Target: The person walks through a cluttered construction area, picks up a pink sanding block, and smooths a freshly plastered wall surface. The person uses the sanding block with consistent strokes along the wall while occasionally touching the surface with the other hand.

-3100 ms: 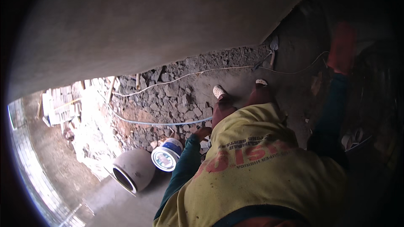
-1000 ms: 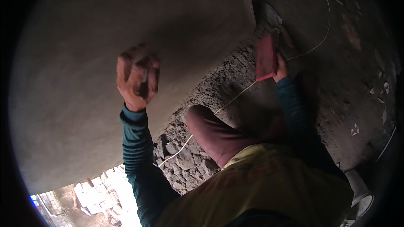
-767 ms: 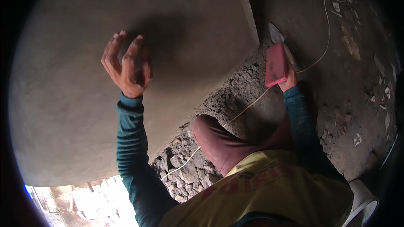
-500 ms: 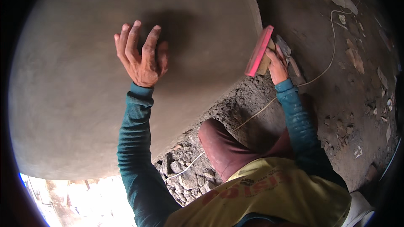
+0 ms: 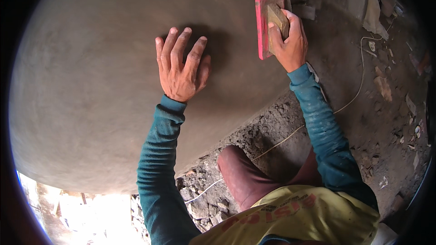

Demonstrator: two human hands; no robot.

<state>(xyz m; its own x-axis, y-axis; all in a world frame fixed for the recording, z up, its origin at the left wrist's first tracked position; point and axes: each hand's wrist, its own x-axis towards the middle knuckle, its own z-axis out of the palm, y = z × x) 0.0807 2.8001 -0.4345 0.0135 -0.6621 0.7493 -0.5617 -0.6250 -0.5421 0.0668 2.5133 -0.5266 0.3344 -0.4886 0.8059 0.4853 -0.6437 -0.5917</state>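
Note:
My right hand [image 5: 291,41] is closed round the handle of a plastering float [image 5: 262,29], which has a pink-red base and a worn tan grip. The float is close to the right edge of a smooth grey plastered wall [image 5: 100,86]; whether its base touches the surface I cannot tell. Empty, with its fingers spread, my left hand [image 5: 181,66] is at the plaster left of the float. Its shadow falls on the wall beside the thumb, and the palm side is hidden.
Below the wall runs a strip of rough soil and broken stones [image 5: 204,208]. A pale cable [image 5: 284,141] crosses the dirt floor [image 5: 336,77] and curves off to the right. Scraps and rubble [image 5: 383,86] lie there. My bent knee [image 5: 236,163] is near the wall's lower edge.
My right hand has carried the float up and left, from beside the wall's edge to over the plaster, turning it. My left hand has shifted right and slightly down, fingers still spread.

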